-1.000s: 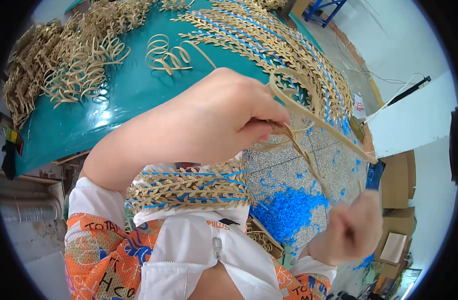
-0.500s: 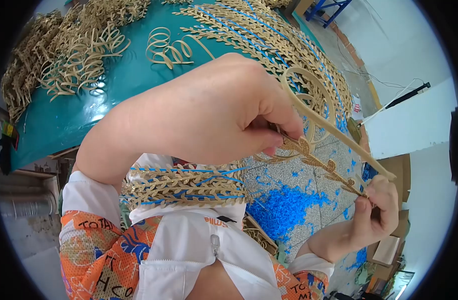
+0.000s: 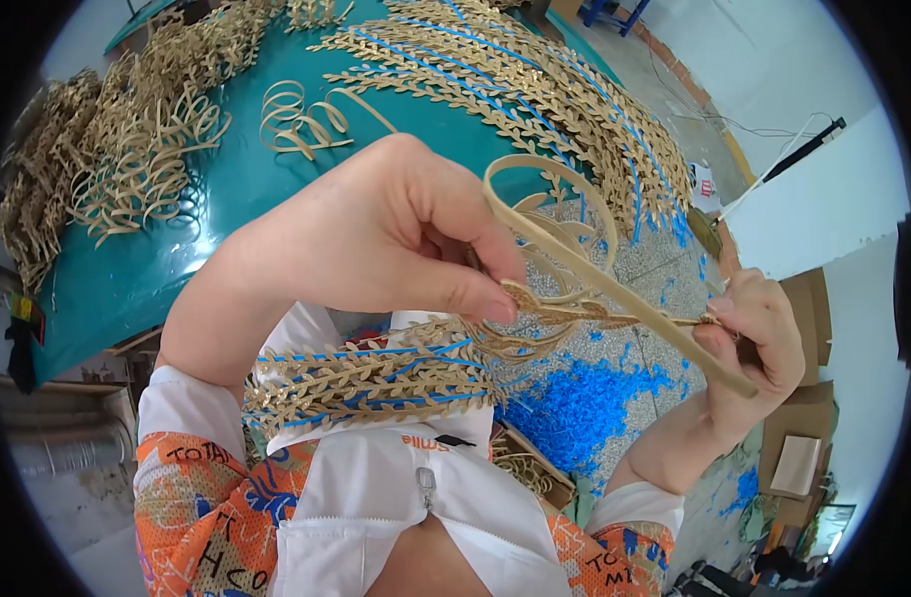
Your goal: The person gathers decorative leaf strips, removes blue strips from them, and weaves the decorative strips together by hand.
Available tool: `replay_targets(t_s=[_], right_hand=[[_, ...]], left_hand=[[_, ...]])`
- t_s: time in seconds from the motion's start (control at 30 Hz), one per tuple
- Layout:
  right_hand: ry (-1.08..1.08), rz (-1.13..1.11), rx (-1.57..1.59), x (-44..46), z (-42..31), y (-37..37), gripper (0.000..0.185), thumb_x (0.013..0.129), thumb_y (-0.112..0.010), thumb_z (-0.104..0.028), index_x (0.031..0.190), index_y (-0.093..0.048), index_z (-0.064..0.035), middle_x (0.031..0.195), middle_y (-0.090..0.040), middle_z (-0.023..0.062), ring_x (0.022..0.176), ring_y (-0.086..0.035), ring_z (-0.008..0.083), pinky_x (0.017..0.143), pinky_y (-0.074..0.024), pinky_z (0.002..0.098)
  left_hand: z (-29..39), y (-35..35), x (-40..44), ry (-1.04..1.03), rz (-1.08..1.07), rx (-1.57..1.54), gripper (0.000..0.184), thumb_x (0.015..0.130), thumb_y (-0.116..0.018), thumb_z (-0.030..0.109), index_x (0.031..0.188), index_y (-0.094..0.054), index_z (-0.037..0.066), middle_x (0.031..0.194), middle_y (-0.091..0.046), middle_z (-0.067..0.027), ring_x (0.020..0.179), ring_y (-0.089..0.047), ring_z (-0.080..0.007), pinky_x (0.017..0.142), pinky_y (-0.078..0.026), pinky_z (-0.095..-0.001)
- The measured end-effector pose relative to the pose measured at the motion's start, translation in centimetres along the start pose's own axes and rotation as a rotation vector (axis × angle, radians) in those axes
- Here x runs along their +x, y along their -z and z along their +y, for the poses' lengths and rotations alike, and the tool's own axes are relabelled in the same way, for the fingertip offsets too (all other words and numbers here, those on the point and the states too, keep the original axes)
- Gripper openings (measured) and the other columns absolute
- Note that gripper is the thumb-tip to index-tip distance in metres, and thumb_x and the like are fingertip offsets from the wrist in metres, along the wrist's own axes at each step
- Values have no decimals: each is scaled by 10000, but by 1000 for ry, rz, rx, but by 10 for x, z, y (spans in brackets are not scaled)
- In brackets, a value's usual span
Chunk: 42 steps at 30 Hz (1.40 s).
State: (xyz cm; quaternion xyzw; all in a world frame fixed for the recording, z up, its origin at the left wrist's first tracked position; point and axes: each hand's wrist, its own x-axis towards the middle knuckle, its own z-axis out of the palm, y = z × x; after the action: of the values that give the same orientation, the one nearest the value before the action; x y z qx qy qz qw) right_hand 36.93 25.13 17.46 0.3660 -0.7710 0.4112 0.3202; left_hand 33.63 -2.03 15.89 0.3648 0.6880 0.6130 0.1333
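My left hand pinches a gold glittery leaf trim between thumb and fingers. The thumb and fingers of my right hand are closed on the trim's other end, so it stretches between the hands, seen nearly edge-on. A plain gold strip curls in a loop above it and passes in front of my right hand, its free end hanging below the fingertips. More leaf trim dangles in loops beneath my left fingers. Across my lap lies a bundle of gold leaf trims with blue strips among them.
A green-topped table holds heaped leaf trim with blue strips, curly gold offcuts and one coiled strip. Blue scraps cover the floor. A box of gold curls stands by my lap; cardboard is at right.
My left hand has moved left and slightly down, my right hand up and a little right. The trim between them is now nearly level, and the plain strip's loop has shifted left.
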Motion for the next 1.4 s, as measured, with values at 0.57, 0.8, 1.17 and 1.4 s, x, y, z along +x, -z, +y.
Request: replay_targets(t_s=[0.57,0.8,1.17,1.4], right_hand=[[36,38,-24,7,3,4,204,509,-689,-2,699,-616,-13,586,-515,39,506,-400,125,455,-241,251],[-31,4,76,0,23,0,189,553,-702,3,723,-622,-15,618,-551,48,538,-466,128,458,-301,225],[-36,-53,359,-5,40,-19,163,617,-706,-37,764,-635,-44,655,-586,29,535,-473,98,459,-326,221],[-114,-73,491,-12,43,-33,173,640,-706,-73,798,-642,-44,637,-548,8,536,-453,96,467,-317,223]], left_hand=[[-16,1,12,-116,-76,-7,115,704,-670,11,799,-626,-36,718,-593,-78,629,-594,-115,531,-479,-214],[-20,-3,11,-123,-117,-202,127,658,-699,15,756,-636,-36,700,-604,-119,583,-581,-160,497,-448,-239],[-35,3,22,-281,-326,-349,133,677,-678,9,769,-625,-69,700,-609,-153,570,-570,-177,478,-428,-246],[-45,2,24,-332,-350,-470,127,646,-702,30,721,-639,-52,673,-600,-146,532,-547,-173,448,-402,-262]])
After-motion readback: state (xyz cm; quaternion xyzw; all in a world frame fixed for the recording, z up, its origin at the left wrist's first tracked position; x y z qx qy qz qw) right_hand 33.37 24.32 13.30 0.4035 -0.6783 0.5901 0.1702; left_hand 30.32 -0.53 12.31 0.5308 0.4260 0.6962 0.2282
